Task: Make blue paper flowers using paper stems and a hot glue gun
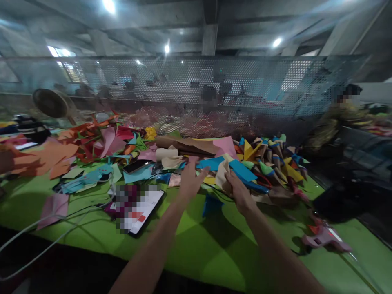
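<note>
My right hand [240, 190] reaches into the pile from the right and pinches a cream felt-like piece [222, 176] between thumb and fingers. To its left, my left hand [190, 179] is stretched over the pile, slightly blurred, its thumb and fingers apart with nothing seen in them. Bright blue strips [243, 170] lie around and behind the cream piece. Beyond the hands are a folded brown sheet [196, 145] and a pink sheet [226, 146]. A small dark blue piece [212, 205] rests on the green tabletop [196, 253] between my forearms.
A pink glue gun [326, 239] lies at right, near a heap of small brown cone shapes [274, 157]. At left are a lit phone [147, 210], white cables [58, 234] and orange scraps [45, 157]. A perforated panel [183, 94] stands behind; a person [330, 118] is at far right.
</note>
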Demonstrator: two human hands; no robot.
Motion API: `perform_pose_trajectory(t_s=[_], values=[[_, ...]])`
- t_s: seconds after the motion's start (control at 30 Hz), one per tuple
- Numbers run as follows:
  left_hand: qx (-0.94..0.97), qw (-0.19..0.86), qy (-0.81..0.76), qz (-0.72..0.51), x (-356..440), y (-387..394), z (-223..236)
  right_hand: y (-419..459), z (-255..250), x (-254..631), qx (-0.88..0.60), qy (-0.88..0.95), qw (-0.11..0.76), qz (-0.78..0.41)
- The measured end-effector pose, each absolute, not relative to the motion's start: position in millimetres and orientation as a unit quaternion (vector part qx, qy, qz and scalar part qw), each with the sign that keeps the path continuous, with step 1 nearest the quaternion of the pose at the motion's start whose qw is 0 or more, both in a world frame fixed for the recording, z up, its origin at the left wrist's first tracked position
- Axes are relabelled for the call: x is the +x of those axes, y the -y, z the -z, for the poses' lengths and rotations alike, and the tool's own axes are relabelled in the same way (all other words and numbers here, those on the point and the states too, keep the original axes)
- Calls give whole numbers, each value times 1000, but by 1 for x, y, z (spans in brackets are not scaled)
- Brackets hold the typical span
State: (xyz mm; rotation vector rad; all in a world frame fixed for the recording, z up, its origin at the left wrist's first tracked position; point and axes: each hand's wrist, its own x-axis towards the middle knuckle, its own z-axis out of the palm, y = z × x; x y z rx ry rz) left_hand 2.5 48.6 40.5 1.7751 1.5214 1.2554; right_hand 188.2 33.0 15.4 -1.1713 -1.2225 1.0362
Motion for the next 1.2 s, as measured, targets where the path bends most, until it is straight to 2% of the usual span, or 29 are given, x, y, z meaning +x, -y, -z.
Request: perform_pose_trajectory(t_s=[0.07, 0.1, 0.17, 0.47, 0.57, 0.67, 0.77, 0.87, 1.03, 1.2], values=[[640, 409, -457, -463, 18, -34, -36, -30, -16, 183, -485, 519, 549, -440], [645, 455, -414, -454, 24, -29, -34, -28, -17, 181, -475, 524, 551, -443], [640, 474, -400, -453, 28, -23, -31, -27, -20, 177, -452, 535, 555, -448], [528, 406, -503, -550, -19, -11, -26, -20, -30, 174, -429, 529, 543, -491], [526, 391, -506, -560, -42, 5, -26, -5, -33, 164, -409, 538, 484, -556], [562, 350, -553, -505, -61, 26, -25, 15, -27, 155, -392, 571, 403, -598], [608, 221, -643, -409, -69, 53, -20, 31, -12, 149, -404, 637, 340, -562], [666, 90, -640, -373, -66, 84, -7, 41, 3, 147, -441, 695, 284, -491], [801, 144, -518, -264, -62, 128, 12, 54, 8, 154, -482, 771, 208, -360], [820, 143, -502, -234, -72, 137, 18, 76, -7, 172, -421, 845, 172, -280]])
